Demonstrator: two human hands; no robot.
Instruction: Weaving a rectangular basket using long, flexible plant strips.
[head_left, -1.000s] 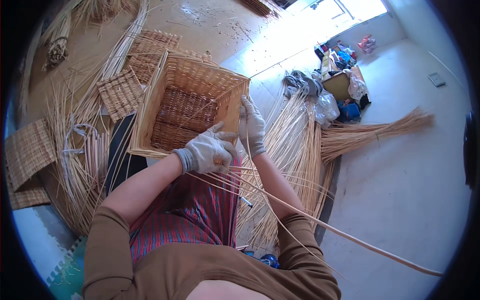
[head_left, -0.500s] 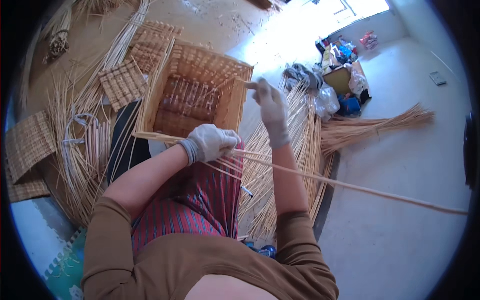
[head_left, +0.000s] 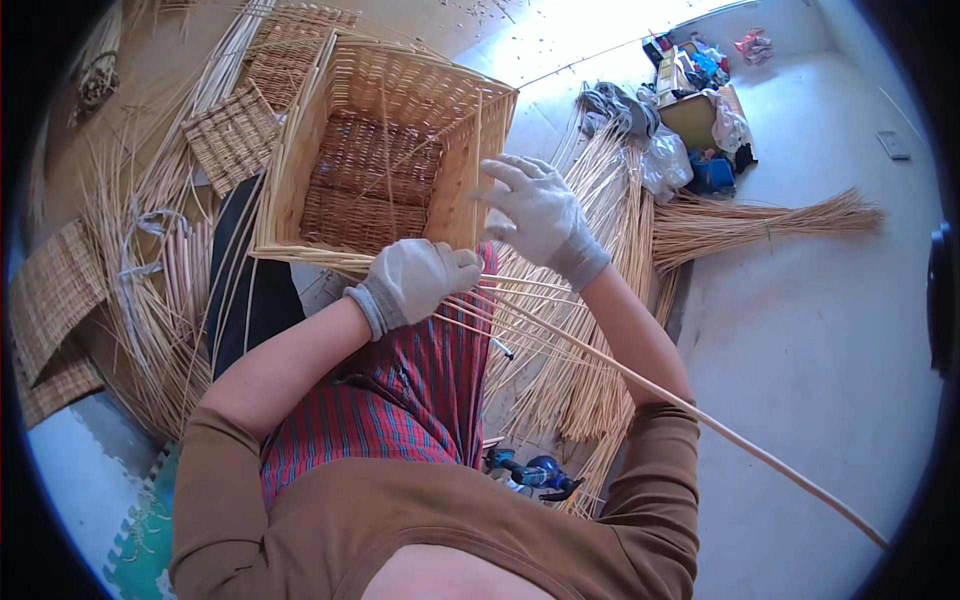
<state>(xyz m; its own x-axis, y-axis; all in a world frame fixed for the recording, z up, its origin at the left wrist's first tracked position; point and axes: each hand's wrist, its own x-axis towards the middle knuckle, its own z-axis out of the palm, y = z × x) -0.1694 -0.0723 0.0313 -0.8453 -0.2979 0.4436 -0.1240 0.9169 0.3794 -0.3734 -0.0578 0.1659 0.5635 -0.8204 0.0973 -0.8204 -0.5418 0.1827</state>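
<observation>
A square wicker basket is tilted above my lap, its open top toward me. My gloved left hand is closed on its near rim by the right corner, where loose weaving ends stick out. From beside that hand a long pale cane runs away to the lower right. My gloved right hand is open, fingers spread, beside the basket's right wall; whether the fingertips touch the wall is hard to tell. A thin strand crosses the basket's inside.
Loose canes spread on the floor at my right, with a tied bundle beyond. A box of clutter and a plastic bag stand behind. Woven panels lie at left. A blue tool lies close to me.
My right hand has turned and spread its fingers, lower beside the basket. The basket has shifted slightly up and left, and the long cane's far end now hangs lower.
</observation>
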